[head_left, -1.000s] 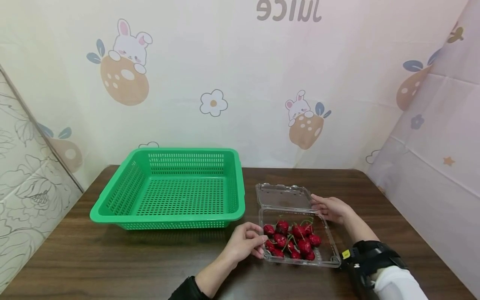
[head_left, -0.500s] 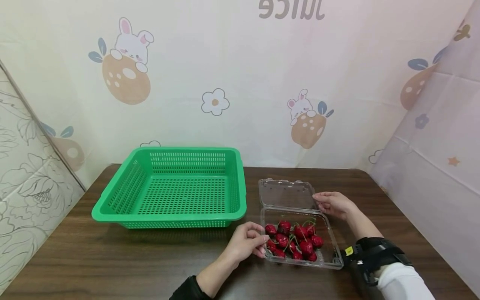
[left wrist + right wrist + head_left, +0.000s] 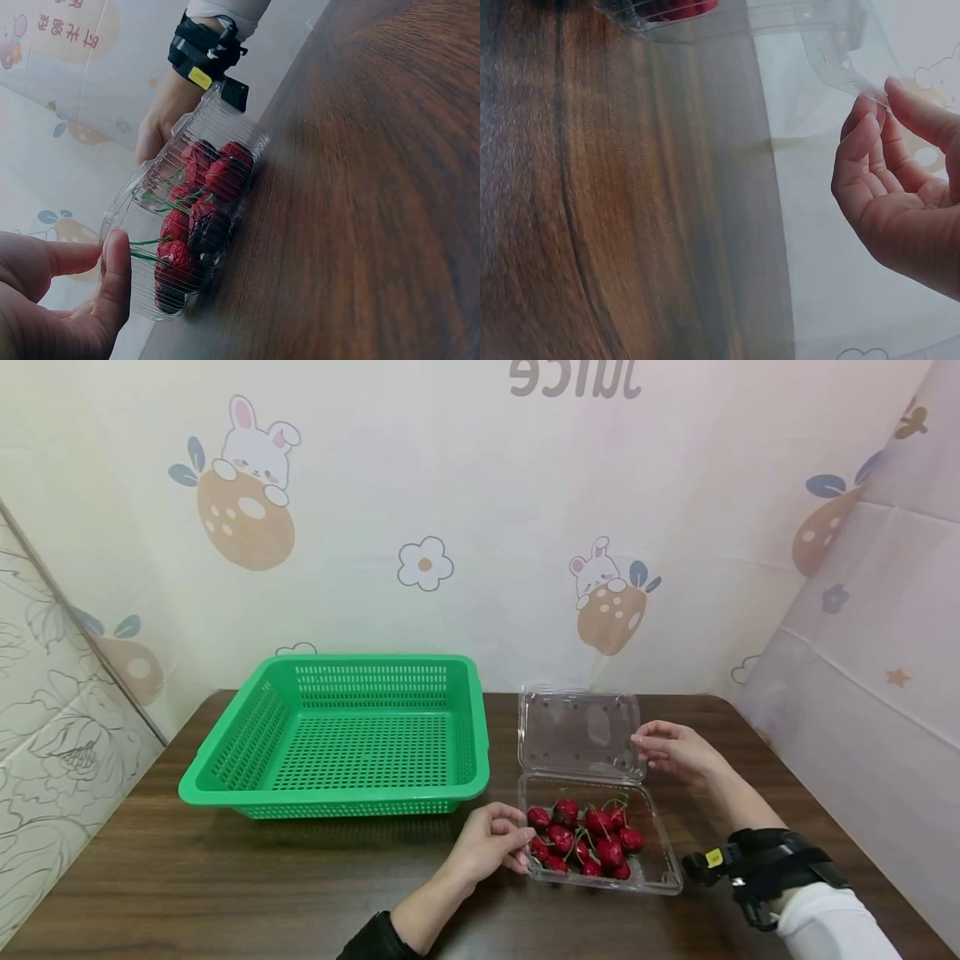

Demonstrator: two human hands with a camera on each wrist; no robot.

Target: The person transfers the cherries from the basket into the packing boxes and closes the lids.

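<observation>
A clear plastic clamshell box [image 3: 651,867] stands on the table, with several dark red cherries [image 3: 597,845] on green stems inside it. Its hinged lid [image 3: 577,732] tilts up at the back. My left hand [image 3: 486,846] pinches the box's left rim between thumb and fingers, which the left wrist view also shows, the hand [image 3: 71,289] right at the clear edge. At the lid's right side, my right hand [image 3: 677,750] holds the edge. In the right wrist view, thumb and fingertips of that hand [image 3: 904,176] pinch a corner of the clear plastic.
A green slotted basket [image 3: 480,768] sits left of the box on the dark wooden table [image 3: 247,885]. Behind the table hangs a pale printed curtain [image 3: 495,485], with more patterned cloth at both sides. A black camera strap [image 3: 780,860] wraps my right wrist.
The lid has swung upward from lying low behind the box, and my right hand has risen with its edge. The left hand stays on the rim. Cherries and basket have not moved.
</observation>
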